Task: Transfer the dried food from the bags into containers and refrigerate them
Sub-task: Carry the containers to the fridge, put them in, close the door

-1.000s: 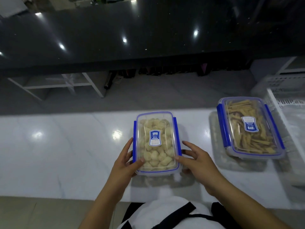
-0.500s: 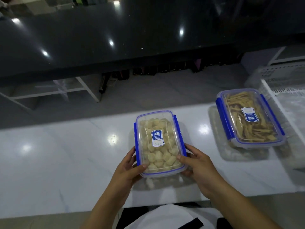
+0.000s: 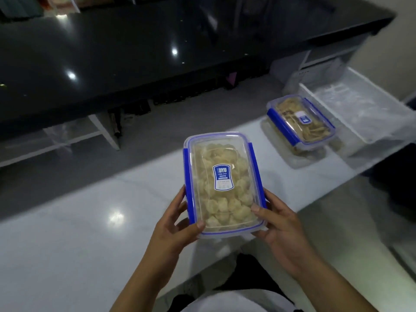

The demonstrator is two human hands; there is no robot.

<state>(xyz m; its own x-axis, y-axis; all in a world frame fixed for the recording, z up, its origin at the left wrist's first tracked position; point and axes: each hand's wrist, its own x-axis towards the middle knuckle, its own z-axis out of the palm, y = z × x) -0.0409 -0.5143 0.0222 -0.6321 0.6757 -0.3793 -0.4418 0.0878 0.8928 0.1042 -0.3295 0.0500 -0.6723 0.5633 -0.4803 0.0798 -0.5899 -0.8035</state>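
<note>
A clear container with blue clips and a blue label (image 3: 221, 181), lid on and full of pale dried chunks, is held above the white counter (image 3: 78, 233). My left hand (image 3: 174, 228) grips its near left corner, thumb on the lid. My right hand (image 3: 278, 224) grips the near right corner, thumb on the lid as well. A second lidded container (image 3: 300, 121), filled with brown dried strips, stands on the counter at the far right.
A clear plastic tray (image 3: 369, 113) with crumpled plastic film lies at the counter's far right end. A black glossy table (image 3: 135, 52) stands beyond a strip of grey floor. My white top and dark straps show at the bottom edge.
Both hands have lifted the container of pale chunks off the counter and nearer to the camera. The view has swung left, so the second container now sits further to the upper right.
</note>
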